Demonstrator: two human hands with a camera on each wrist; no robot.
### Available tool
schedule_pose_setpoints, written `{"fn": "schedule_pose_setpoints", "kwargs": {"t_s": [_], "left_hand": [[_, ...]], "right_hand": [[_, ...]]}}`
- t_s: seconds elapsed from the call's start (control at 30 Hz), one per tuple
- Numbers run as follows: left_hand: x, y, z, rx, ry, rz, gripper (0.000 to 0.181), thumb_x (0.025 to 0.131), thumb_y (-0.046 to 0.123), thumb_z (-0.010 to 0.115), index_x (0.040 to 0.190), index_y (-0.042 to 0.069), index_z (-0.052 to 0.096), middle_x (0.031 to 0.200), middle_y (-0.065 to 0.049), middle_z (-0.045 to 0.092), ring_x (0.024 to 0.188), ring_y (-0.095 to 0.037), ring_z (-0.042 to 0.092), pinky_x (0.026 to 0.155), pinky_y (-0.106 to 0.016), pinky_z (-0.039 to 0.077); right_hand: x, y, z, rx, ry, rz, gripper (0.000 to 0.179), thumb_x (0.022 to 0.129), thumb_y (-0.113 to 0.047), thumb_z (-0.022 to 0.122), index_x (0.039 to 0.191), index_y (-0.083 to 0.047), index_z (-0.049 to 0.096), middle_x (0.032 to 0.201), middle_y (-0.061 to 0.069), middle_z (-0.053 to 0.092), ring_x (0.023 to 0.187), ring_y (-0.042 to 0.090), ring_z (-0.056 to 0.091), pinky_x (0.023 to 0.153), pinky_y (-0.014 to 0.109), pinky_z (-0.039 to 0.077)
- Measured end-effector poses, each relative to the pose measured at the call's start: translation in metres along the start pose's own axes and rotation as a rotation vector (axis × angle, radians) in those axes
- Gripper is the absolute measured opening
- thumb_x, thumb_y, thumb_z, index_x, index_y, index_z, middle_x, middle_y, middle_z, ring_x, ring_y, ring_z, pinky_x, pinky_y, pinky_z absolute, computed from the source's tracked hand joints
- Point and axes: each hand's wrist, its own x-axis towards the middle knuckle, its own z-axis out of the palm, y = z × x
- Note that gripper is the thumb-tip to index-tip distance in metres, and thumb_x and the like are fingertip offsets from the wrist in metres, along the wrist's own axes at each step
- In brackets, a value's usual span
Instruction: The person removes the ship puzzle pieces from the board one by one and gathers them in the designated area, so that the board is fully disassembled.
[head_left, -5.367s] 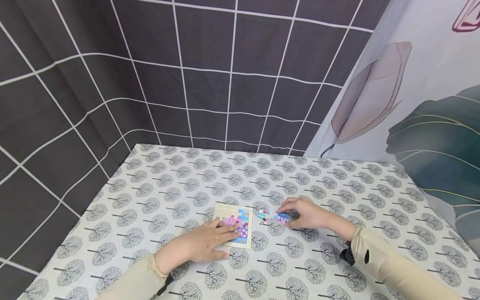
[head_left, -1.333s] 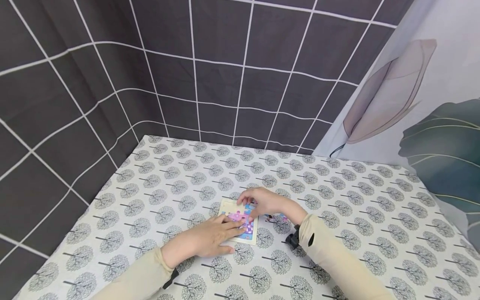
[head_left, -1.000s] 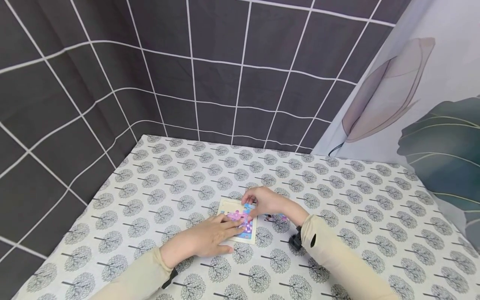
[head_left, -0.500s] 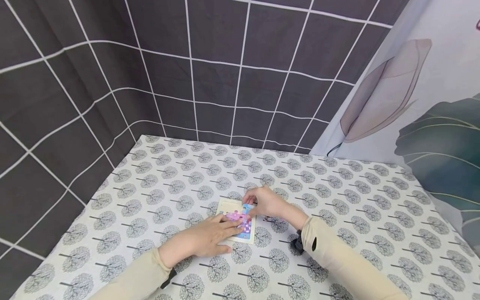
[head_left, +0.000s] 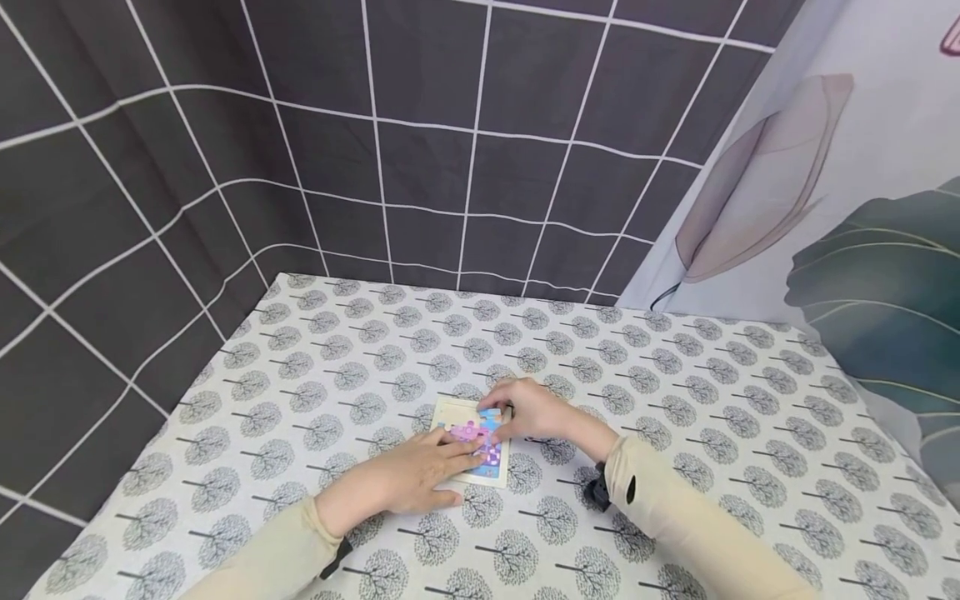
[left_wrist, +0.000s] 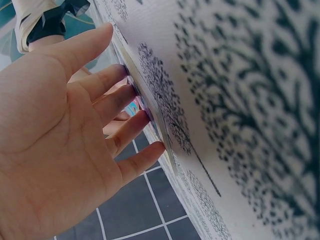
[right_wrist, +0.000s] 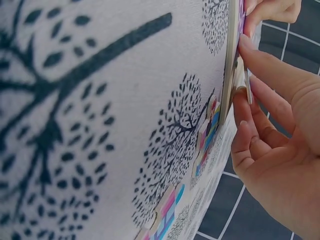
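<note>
A jigsaw puzzle in a cream frame (head_left: 442, 408) lies on the table, with pink, purple and blue pieces in it. My left hand (head_left: 408, 477) rests its fairly straight fingers on the frame's lower left and the pink pieces; in the left wrist view the fingertips (left_wrist: 142, 116) touch its surface. At the frame's upper right my right hand (head_left: 528, 408) pinches a blue puzzle piece (head_left: 491, 414) between thumb and fingers. The right wrist view shows this puzzle piece (right_wrist: 248, 89) edge-on, tilted up from the frame, with fingers curled beneath it.
Loose colourful puzzle pieces (right_wrist: 167, 212) lie on the tree-print tablecloth (head_left: 360, 367) to the frame's right, mostly hidden by my right hand and wrist in the head view. A dark checked curtain (head_left: 420, 167) hangs behind the table, and a leaf-print curtain (head_left: 772, 183) at the right.
Several seconds ago my right hand was at the loose pieces; it has moved left to the frame's upper right. In the last second its fingers shifted only slightly there. My left hand has stayed on the puzzle.
</note>
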Motion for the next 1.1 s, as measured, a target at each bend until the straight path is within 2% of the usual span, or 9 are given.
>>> {"fn": "schedule_pose_setpoints", "kwargs": {"t_s": [0.27,0.5,0.8,0.93,1.1], "left_hand": [[0.000,0.002,0.000,-0.014,-0.005,-0.007,0.058,0.092,0.040,0.051,0.146,0.025,0.033,0.152,0.005,0.025,0.138,-0.033,0.024,0.113,-0.051,0.021],[0.001,0.004,-0.001,0.012,-0.002,0.010,0.058,0.092,0.039,0.052,0.145,0.022,0.034,0.152,0.003,0.027,0.138,-0.029,0.027,0.113,-0.050,0.023],[0.000,0.004,-0.001,0.002,-0.008,-0.010,0.059,0.091,0.040,0.053,0.145,0.024,0.035,0.153,0.005,0.025,0.137,-0.029,0.027,0.112,-0.052,0.025],[-0.001,0.005,-0.001,0.008,-0.011,-0.019,0.059,0.091,0.041,0.052,0.145,0.024,0.034,0.153,0.007,0.022,0.138,-0.030,0.025,0.112,-0.051,0.023],[-0.002,0.008,-0.001,0.010,-0.004,-0.035,0.060,0.091,0.041,0.052,0.146,0.026,0.032,0.154,0.008,0.021,0.137,-0.030,0.028,0.111,-0.052,0.027]], "right_hand": [[-0.006,-0.002,0.000,-0.076,0.012,0.002,0.045,0.070,-0.018,0.079,0.111,-0.006,0.068,0.113,0.009,0.067,0.096,0.017,0.063,0.084,0.027,0.052],[-0.015,-0.005,-0.005,-0.051,0.030,-0.024,0.042,0.071,-0.017,0.078,0.109,-0.002,0.068,0.111,0.009,0.067,0.097,0.018,0.063,0.084,0.027,0.053],[-0.024,0.000,-0.006,-0.052,0.081,-0.088,0.042,0.074,-0.018,0.074,0.112,-0.002,0.066,0.109,0.008,0.068,0.093,0.017,0.063,0.082,0.026,0.053],[-0.030,0.003,-0.009,-0.029,0.115,-0.089,0.044,0.076,-0.020,0.074,0.115,-0.003,0.064,0.113,0.008,0.066,0.096,0.018,0.063,0.082,0.028,0.053],[-0.039,0.008,-0.016,-0.049,0.166,-0.066,0.043,0.075,-0.021,0.076,0.113,-0.005,0.066,0.112,0.007,0.067,0.097,0.020,0.063,0.080,0.029,0.054]]}}
